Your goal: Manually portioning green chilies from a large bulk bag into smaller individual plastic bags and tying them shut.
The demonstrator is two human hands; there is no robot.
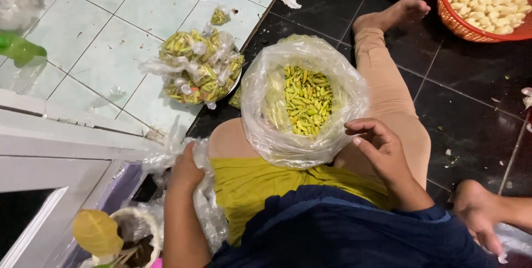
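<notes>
Step in hand looks like portioning: the big bag (305,102) of small yellow-green chilies sits open between the knees, and the small-bag pile (200,67) lies left of it on the floor. Left hand (185,171), below-left of the big bag, has its fingers closed on a clump of empty plastic bags (208,207); right hand (379,149) rests at the rim, fingers curled loosely, holding nothing. Next move probably needs one empty bag teased open.

A large clear plastic bag of small yellow-green chillies (303,101) rests on the person's lap. The right hand (381,154), fingers curled, touches its rim. The left hand (185,171) grips crumpled empty clear plastic bags (206,201) by the thigh. A heap of small tied chilli packets (198,67) lies on the pale tiled floor (111,52); a red plastic basket of peeled garlic cloves (487,2) sits at the top right corner.
</notes>
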